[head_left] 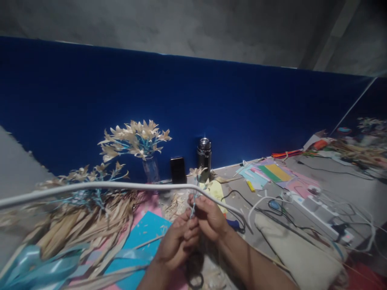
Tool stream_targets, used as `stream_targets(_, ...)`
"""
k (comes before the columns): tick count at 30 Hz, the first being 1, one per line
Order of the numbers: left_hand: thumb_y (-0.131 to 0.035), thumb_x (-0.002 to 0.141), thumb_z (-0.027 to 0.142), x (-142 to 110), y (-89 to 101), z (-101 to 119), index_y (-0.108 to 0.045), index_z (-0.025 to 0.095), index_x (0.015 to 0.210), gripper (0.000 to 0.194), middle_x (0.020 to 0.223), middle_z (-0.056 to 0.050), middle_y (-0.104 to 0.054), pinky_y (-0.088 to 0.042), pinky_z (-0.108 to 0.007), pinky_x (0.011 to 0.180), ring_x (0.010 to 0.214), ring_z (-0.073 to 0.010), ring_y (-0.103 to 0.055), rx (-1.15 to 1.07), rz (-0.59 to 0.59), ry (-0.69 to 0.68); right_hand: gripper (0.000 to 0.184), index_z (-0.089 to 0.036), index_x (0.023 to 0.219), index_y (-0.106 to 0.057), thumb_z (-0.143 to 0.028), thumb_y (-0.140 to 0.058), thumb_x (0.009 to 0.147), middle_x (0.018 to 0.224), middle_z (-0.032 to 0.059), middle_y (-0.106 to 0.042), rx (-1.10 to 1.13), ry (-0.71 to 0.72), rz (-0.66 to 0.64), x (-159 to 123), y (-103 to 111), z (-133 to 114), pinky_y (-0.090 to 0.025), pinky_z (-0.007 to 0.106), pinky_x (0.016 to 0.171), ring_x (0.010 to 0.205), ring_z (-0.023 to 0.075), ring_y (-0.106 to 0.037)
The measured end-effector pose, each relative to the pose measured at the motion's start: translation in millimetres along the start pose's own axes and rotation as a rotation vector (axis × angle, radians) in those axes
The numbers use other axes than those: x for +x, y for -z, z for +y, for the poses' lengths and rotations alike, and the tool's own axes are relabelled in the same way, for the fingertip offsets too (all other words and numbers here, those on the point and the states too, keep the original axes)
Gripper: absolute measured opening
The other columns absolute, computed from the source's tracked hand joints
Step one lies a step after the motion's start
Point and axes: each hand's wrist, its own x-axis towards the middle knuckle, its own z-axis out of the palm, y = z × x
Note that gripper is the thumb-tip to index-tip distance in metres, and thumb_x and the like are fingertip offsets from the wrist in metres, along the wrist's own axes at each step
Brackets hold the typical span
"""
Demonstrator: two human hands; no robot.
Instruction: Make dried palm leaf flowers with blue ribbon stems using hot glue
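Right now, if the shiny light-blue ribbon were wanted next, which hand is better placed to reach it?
Probably the left hand: the ribbon lies off to the left, and the right hand is farther away. Both hold the thin light-blue stem, so the left would likely need freeing.

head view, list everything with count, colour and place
partition: 1, blue, behind
table: 1, grey, underneath
phone: 1, black, against partition
flask: 1, dark, right of phone
vase: 1, clear, left of phone
vase flowers: one bunch, cream, in vase
loose flowers: several, cream, left
dried strips: many, tan, left
ribbon: count unclear, blue, front left
sheet: 1, blue, left of centre
papers: several, mixed, back right
power strip: 1, white, right
cables: several, black and white, right
pouch-like item: 1, cream, front right
tube: 1, white, across foreground
flower sprig: 1, cream and blue, centre
left hand: 1, bare, on sprig
right hand: 1, bare, on sprig
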Motion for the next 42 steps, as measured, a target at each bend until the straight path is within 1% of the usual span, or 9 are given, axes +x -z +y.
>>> stream_targets(5,-0.085,0.074,0.038,-3,0.1,1,-0.066,0.015,0.098,0.038,0.082,-0.007,-0.073,-0.057,-0.026,0.069,0.072,-0.0164,-0.070,0.219,0.119,-0.173,0.042,-0.018,0.070,-0.063,-0.056,-0.080,0.073,0.056,-0.0037,-0.056,-0.142,0.064,0.123,0,1,-2,-0.040,0.022,0.046,0.047,0.0099,-0.047)
stream_targets(13,-0.075,0.077,0.036,-1,11.3,-11,-0.077,0.021,0.101,0.028,0.096,-0.008,-0.078,-0.058,-0.035,0.076,0.081,-0.0248,-0.074,0.948,0.427,-0.602,0.026,-0.020,0.065,-0.065,-0.039,-0.069,0.082,0.077,0.0025,-0.064,-0.638,0.442,0.356,0,7,-1,-0.047,0.033,0.083,0.082,0.0211,-0.060)
stream_targets(17,-0.078,0.075,0.039,1,9.0,-6,-0.078,0.019,0.087,0.023,0.075,-0.005,-0.076,-0.056,-0.029,0.066,0.067,-0.0200,-0.071,0.763,0.456,-0.483,0.027,-0.019,0.065,-0.067,-0.041,-0.075,0.078,0.075,0.0020,-0.063,-0.455,0.356,0.263,2,7,0,-0.047,0.030,0.075,0.076,0.0182,-0.057)
stream_targets(22,-0.093,0.060,0.033,-1,1.2,-10,-0.064,0.016,0.070,0.034,0.050,0.008,-0.050,-0.034,-0.014,0.038,0.037,-0.0032,-0.040,0.051,0.093,-0.045,0.040,-0.016,0.073,-0.069,-0.045,-0.092,0.058,0.073,0.0009,-0.062,0.139,-0.070,-0.010,-2,0,-2,-0.043,0.023,0.055,0.061,0.0117,-0.051)
stream_targets(25,-0.090,0.065,0.040,-1,2.5,-11,-0.066,0.016,0.074,0.035,0.055,0.004,-0.056,-0.041,-0.019,0.040,0.038,-0.0064,-0.044,0.040,0.022,0.019,0.040,-0.016,0.075,-0.069,-0.046,-0.091,0.061,0.069,0.0007,-0.061,0.142,-0.088,-0.027,-3,1,-3,-0.040,0.022,0.050,0.060,0.0125,-0.052)
stream_targets(28,-0.080,0.078,0.042,-1,6.9,-6,-0.074,0.016,0.088,0.028,0.090,-0.011,-0.074,-0.058,-0.033,0.070,0.079,-0.0225,-0.070,0.433,0.326,-0.315,0.033,-0.018,0.069,-0.070,-0.047,-0.086,0.069,0.064,-0.0004,-0.060,-0.132,0.190,0.195,1,6,-4,-0.044,0.024,0.057,0.063,0.0141,-0.052)
stream_targets(32,-0.086,0.070,0.030,-4,10.0,-8,-0.080,0.024,0.096,0.027,0.111,-0.011,-0.074,-0.047,-0.042,0.104,0.116,-0.0333,-0.063,0.871,0.565,-0.749,0.030,-0.018,0.069,-0.073,-0.047,-0.077,0.077,0.074,0.0029,-0.067,-0.405,0.335,0.278,4,9,-8,-0.048,0.030,0.075,0.076,0.0197,-0.059)
stream_targets(38,-0.080,0.077,0.029,-2,6.6,-14,-0.082,0.022,0.086,0.011,0.092,-0.009,-0.078,-0.054,-0.037,0.085,0.092,-0.0279,-0.068,0.822,0.455,-0.531,0.029,-0.019,0.068,-0.074,-0.047,-0.078,0.076,0.080,0.0044,-0.068,-0.370,0.319,0.223,2,10,-10,-0.048,0.031,0.078,0.081,0.0207,-0.059)
stream_targets(42,-0.085,0.074,0.030,-1,5.2,-13,-0.072,0.016,0.075,0.019,0.067,-0.003,-0.066,-0.051,-0.024,0.061,0.063,-0.0140,-0.060,0.293,0.214,-0.169,0.029,-0.018,0.071,-0.072,-0.043,-0.087,0.067,0.078,0.0035,-0.066,-0.071,0.149,0.153,3,9,-7,-0.047,0.026,0.064,0.070,0.0157,-0.055)
